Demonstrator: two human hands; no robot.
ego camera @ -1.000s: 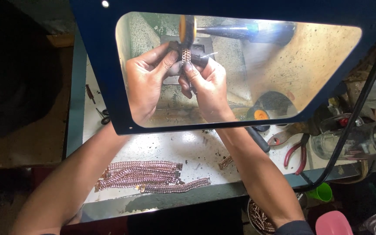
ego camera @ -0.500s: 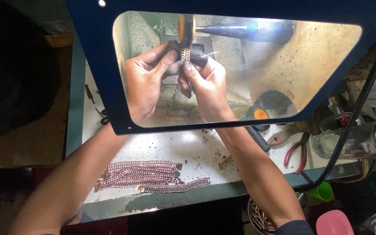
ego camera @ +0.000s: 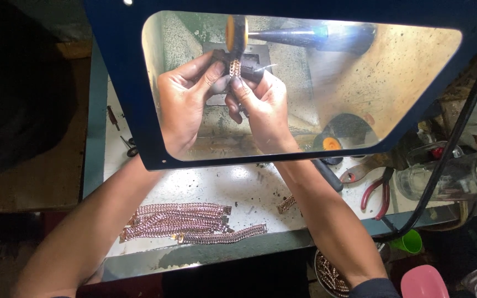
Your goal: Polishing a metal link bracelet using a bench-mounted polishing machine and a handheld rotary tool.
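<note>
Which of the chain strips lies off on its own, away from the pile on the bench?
The short chain piece beside the right forearm; the long chains lie bunched together near the left forearm.

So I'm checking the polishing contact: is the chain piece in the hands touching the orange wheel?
Cannot tell. In the head view the chain piece sits right under the orange wheel, but the shield's glare hides any contact or gap.

Chain piece between both hands under the wheel; chains nearer, left.
</note>
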